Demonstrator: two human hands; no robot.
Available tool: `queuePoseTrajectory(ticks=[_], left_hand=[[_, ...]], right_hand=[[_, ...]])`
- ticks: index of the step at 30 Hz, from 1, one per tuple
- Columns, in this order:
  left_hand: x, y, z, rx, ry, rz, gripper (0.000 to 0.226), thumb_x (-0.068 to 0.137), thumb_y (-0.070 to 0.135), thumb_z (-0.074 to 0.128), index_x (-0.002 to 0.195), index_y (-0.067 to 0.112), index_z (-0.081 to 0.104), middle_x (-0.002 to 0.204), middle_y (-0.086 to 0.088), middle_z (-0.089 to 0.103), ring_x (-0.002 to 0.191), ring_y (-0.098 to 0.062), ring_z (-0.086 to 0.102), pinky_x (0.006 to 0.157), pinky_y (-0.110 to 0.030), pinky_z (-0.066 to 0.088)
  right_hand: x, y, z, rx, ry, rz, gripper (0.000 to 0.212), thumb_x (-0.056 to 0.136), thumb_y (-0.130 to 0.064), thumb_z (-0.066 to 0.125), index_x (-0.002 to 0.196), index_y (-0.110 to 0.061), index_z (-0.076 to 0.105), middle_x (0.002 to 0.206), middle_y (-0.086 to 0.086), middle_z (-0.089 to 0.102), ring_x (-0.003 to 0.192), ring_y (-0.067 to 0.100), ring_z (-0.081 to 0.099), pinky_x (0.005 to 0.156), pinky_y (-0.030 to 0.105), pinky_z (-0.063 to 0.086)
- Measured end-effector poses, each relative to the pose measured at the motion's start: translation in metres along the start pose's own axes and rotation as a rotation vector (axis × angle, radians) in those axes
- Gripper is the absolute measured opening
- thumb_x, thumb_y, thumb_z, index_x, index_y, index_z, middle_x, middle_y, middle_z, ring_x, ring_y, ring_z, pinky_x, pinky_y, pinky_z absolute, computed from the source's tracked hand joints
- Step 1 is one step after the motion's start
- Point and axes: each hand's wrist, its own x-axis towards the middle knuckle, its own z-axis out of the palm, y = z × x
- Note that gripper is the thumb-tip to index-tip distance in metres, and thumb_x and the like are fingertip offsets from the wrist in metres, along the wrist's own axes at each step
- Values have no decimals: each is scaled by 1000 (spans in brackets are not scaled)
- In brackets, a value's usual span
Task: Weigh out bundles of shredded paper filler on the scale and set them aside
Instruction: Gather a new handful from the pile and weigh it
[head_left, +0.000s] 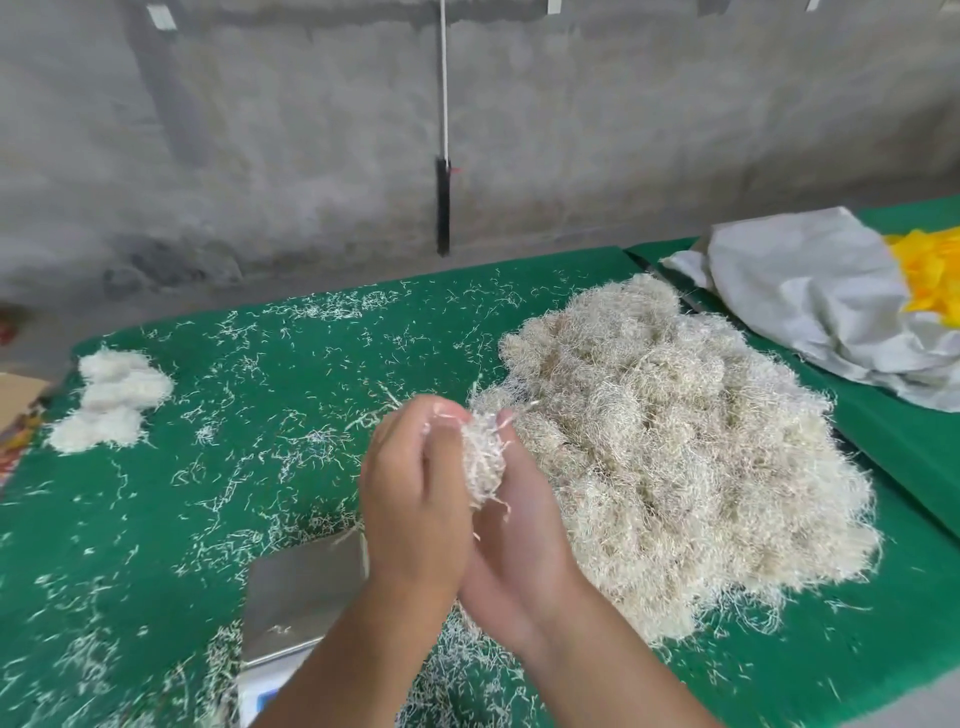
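Two hands are meeting over the middle of the green table (156, 519), cupping a small bundle of shredded paper (483, 460) between them. The left hand (415, 499) is lying with its back to the camera, its fingers pressed together and curling round the near left side of the bundle, its fingertips hidden behind the paper. The right hand (519, 530) is showing its palm side, its fingers lying close together under and against the right of the bundle, with one fingertip showing above the top of the wad. Just right of the hands, and touching the table, a large heap of loose filler (675, 441) is spreading toward the far right. Directly below the wrists, the metal pan of the scale (301, 597) is sitting at the near edge, well apart from the held bundle. Three finished white bundles (111, 400) are lying together at the far left. Stray shreds are littering the green surface
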Motion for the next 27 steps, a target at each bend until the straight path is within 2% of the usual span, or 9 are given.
queuePoseTrajectory(ticks=[5,9,13,16,18,20,22,25,27], left_hand=[[-20,-23,14,291,-39,-6,30,104,36,27,100,29,56,115,15,45,117,-12,43,103,-48,39],[-32,-26,24,191,-158,-103,40,100,44,24,121,30,55,125,17,40,119,-1,47,96,-19,43],[-44,-23,25,52,-335,-233,36,103,48,41,136,64,41,133,30,45,115,9,53,87,-18,46],[-44,-30,13,-213,-288,-635,23,104,47,53,121,62,59,123,21,65,97,6,66,77,-31,55],[-44,-46,3,-437,-207,-1028,24,103,49,55,117,39,72,120,1,73,101,-17,74,77,-45,61],[-49,-59,-4,-642,-210,-1346,48,101,57,53,123,18,71,121,-16,73,108,-36,72,84,-58,60],[-55,-63,-6,-814,-231,-1502,63,99,63,53,128,9,67,124,-24,71,116,-43,67,91,-67,53],[-58,-61,-4,-923,-210,-1482,71,90,70,60,136,16,65,136,-20,65,118,-45,66,88,-65,54],[-58,-60,-4,-821,-126,-1462,82,77,76,71,141,26,58,142,-13,59,124,-41,62,98,-61,52]], right_hand=[[4,-21,-10,-46,265,-55,95,83,-81,65,161,-36,36,172,4,25,161,29,16,126,57,27],[7,-6,-26,-76,337,21,54,93,-65,69,123,-20,69,117,9,77,107,23,77,82,44,65],[15,-2,-53,-192,375,-85,32,103,-31,63,79,-19,81,83,11,70,79,26,70,88,52,55],[15,-9,-70,-209,390,-66,44,103,-26,52,64,-22,73,76,9,68,64,22,67,72,42,53],[11,-14,-75,-219,319,-57,27,92,-34,61,76,-15,70,82,15,66,70,26,64,75,44,54],[8,-13,-72,-259,242,-78,45,69,-45,75,95,-9,76,97,22,65,84,33,62,86,54,56],[9,-2,-70,-369,216,-70,35,83,-39,70,113,-23,80,117,11,70,98,34,68,93,64,58],[2,26,-63,-831,261,-173,37,109,-23,46,126,-46,70,95,-35,69,80,-4,70,83,26,62],[-1,48,-70,-1246,245,-356,39,111,-30,40,146,-40,55,118,-34,61,108,-4,62,98,18,50]])
